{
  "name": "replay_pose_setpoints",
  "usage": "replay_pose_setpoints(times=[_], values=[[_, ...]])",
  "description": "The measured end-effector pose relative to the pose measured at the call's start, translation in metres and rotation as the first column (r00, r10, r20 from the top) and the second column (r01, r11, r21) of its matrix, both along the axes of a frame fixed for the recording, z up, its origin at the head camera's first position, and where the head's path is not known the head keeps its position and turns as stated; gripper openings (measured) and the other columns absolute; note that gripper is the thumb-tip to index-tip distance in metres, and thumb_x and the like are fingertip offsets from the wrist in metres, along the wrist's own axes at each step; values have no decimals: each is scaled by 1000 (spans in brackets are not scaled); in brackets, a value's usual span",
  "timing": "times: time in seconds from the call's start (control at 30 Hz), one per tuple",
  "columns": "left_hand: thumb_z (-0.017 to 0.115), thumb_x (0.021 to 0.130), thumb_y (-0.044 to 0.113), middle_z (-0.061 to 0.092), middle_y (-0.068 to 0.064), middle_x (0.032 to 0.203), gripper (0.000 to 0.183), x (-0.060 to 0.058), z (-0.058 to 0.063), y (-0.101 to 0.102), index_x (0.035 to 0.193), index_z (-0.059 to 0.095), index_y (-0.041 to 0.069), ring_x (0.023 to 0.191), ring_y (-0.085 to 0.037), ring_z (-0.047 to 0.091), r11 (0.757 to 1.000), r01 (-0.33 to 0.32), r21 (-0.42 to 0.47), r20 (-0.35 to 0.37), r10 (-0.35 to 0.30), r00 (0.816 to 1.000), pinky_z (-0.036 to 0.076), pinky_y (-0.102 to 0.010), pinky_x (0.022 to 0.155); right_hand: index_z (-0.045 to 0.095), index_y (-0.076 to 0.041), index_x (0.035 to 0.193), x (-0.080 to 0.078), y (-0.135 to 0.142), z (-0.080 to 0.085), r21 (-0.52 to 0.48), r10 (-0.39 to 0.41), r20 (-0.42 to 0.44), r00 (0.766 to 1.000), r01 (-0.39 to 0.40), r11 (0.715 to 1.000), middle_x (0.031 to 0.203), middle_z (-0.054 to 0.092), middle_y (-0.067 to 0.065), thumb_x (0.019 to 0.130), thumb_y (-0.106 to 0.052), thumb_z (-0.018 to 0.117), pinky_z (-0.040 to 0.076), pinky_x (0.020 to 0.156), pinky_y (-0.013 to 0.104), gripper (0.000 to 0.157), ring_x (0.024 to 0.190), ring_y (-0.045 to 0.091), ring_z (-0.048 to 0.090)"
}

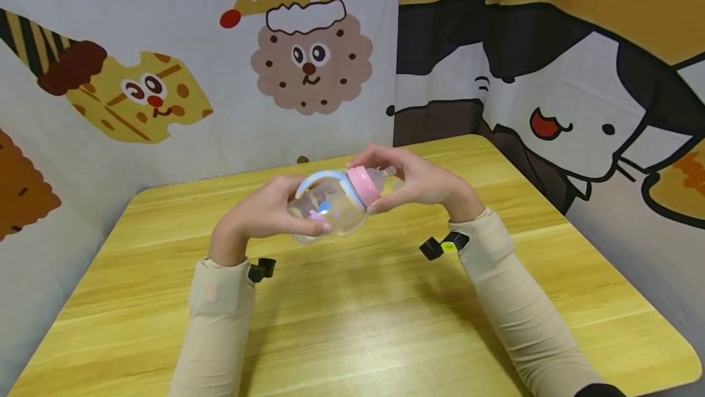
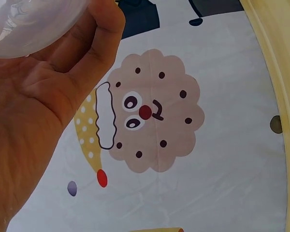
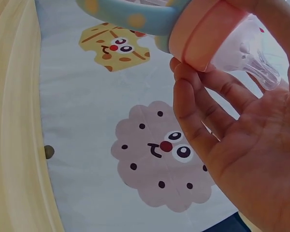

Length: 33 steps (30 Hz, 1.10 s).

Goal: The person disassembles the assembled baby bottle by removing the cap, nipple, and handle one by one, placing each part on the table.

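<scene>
A clear baby bottle (image 1: 341, 216) is held tilted on its side above the table, its nipple (image 1: 388, 171) pointing right and slightly up. My left hand (image 1: 270, 207) grips the base end, thumb along the near side. The fingers and thumb of my right hand (image 1: 426, 183) pinch the pink collar (image 1: 363, 185) below the nipple. A blue handle (image 1: 322, 175) arches over the bottle's upper side; yellow spots show on this handle (image 3: 135, 19) in the right wrist view. In the left wrist view only the rounded bottom of the bottle (image 2: 34, 29) shows, against the palm.
The wood-grain table (image 1: 358, 323) spreads beneath both arms. Behind it hangs a white cloth (image 1: 220, 140) with cartoon cookie and cheese prints, and a cloth with a cartoon animal (image 1: 578, 109) hangs at the right. Each wrist carries a small black camera (image 1: 432, 248).
</scene>
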<state>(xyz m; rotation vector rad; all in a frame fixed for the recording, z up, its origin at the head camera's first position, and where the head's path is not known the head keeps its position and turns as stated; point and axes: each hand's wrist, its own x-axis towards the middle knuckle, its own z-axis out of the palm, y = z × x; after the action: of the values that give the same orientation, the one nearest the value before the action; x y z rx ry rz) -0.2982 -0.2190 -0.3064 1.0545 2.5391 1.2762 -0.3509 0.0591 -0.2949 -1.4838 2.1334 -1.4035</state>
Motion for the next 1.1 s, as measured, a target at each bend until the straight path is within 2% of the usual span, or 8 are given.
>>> replay_pose_setpoints(times=[0.13,0.33,0.57,0.63,0.73,0.93,1.1], values=[[83,77,27,69,-4,96,48,-7,-9,-5,118,64,14,81,-20,65,1000,5,-2,-5,-5,1000,57,-38,70,56,-11,124,0,0,0,4,8,0,1000,-8,1000,119,60,1,74,-4,78,38,96,49,54,115,21,51],[83,77,30,69,-3,96,47,-9,-10,-7,118,64,19,82,-20,66,1000,13,-2,-7,-13,1000,57,-38,69,56,-11,126,-2,-1,-3,-2,32,-19,999,-32,999,120,60,2,76,-3,77,39,96,50,55,116,21,52],[83,77,31,69,-2,93,45,-8,-9,-8,117,64,20,79,-20,65,1000,0,-19,-19,0,1000,56,-37,66,56,-24,128,-20,0,-19,2,49,-59,997,-49,999,124,60,-2,76,-14,81,40,96,48,59,117,18,52],[82,77,32,69,-2,92,44,-8,-9,-9,116,64,21,78,-20,65,1000,-5,-27,-23,5,1000,56,-37,66,56,-24,129,-22,0,-20,-6,61,-59,996,-62,998,124,59,-2,76,-14,82,41,97,48,60,118,19,52],[82,77,32,69,-2,92,43,-8,-9,-9,114,64,21,78,-21,65,999,-8,-32,-20,7,1000,56,-37,66,56,-21,129,-18,-1,-18,-12,63,-52,997,-64,998,124,59,-1,76,-10,82,41,98,48,60,117,20,52],[81,78,32,69,-2,94,41,-8,-9,-11,114,64,22,79,-20,65,999,-7,-33,-12,6,1000,56,-37,67,55,-7,128,-1,-2,-3,-18,45,-33,998,-45,999,122,60,3,75,1,79,37,102,50,59,115,22,52],[81,78,31,69,-3,96,41,-7,-8,-12,114,64,23,80,-21,65,1000,-8,-28,-4,8,1000,56,-38,68,55,-5,128,3,-4,-1,-20,31,-29,999,-31,999,122,60,3,75,2,80,37,103,48,59,116,21,52]])
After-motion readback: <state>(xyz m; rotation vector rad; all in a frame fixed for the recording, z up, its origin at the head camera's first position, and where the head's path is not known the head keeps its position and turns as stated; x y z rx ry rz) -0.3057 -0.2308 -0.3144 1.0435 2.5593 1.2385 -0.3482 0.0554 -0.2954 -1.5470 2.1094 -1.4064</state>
